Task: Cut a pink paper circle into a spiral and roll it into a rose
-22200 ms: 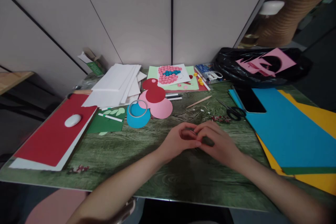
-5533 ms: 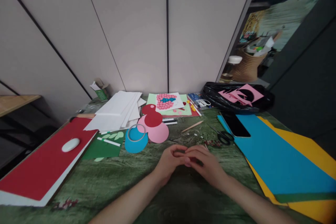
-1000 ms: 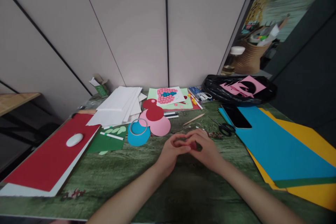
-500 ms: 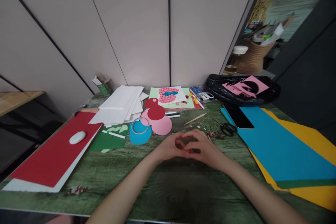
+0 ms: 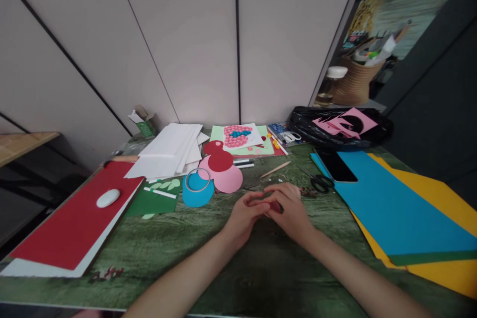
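My left hand (image 5: 242,216) and my right hand (image 5: 291,210) meet at the middle of the green table (image 5: 167,238), fingertips pinched together. Between them shows a small red piece (image 5: 275,206), likely paper, held by both. Just beyond the hands lie pink and red paper circles (image 5: 223,176), a blue circle with a tape ring (image 5: 197,186) on it, and a wooden stick (image 5: 275,169). Black scissors (image 5: 316,181) lie right of the hands.
A red sheet with a white oval object (image 5: 108,198) lies at the left. White sheets (image 5: 167,151) and a card of pink and blue dots (image 5: 240,135) sit at the back. Blue and yellow sheets (image 5: 391,203), a phone (image 5: 335,165) and a black bag (image 5: 339,131) fill the right.
My hands have stayed together at the table's middle, with only slight finger shifts. The red piece between the fingers shows a little more now than half a second ago.
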The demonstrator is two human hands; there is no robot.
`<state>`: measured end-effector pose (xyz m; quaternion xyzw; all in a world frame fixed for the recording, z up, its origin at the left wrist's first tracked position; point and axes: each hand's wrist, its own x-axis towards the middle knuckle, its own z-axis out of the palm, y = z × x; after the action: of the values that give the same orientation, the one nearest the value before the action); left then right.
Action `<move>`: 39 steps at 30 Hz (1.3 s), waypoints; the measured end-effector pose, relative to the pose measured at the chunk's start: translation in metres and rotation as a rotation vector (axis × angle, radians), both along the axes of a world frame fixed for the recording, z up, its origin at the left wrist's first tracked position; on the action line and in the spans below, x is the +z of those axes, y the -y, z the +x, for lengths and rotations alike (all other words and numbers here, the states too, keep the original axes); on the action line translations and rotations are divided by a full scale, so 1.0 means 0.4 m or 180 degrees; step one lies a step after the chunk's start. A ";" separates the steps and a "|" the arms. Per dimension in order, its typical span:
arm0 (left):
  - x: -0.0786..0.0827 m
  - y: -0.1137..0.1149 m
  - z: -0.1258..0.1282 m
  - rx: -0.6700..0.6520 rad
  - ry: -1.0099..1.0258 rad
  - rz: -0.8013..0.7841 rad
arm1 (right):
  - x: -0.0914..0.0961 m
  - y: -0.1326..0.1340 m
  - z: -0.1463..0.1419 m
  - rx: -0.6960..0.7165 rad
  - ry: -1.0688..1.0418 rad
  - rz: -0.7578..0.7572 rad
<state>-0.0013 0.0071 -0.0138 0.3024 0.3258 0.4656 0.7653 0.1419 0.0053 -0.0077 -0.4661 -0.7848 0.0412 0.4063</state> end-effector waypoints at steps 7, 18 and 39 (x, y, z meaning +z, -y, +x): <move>0.004 -0.029 -0.023 -0.0187 -0.0299 0.0249 | 0.019 -0.007 0.012 0.0302 -0.0004 -0.0232; 0.026 -0.058 -0.068 -0.1444 -0.1296 0.0913 | 0.044 -0.013 0.031 0.1122 0.0412 -0.0776; 0.008 -0.020 -0.018 -0.0301 -0.0082 0.0130 | 0.020 -0.005 0.012 0.0170 0.0073 -0.0030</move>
<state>-0.0084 0.0149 -0.0106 0.3390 0.3114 0.4315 0.7758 0.1465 0.0073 0.0002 -0.4473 -0.8014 0.0504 0.3939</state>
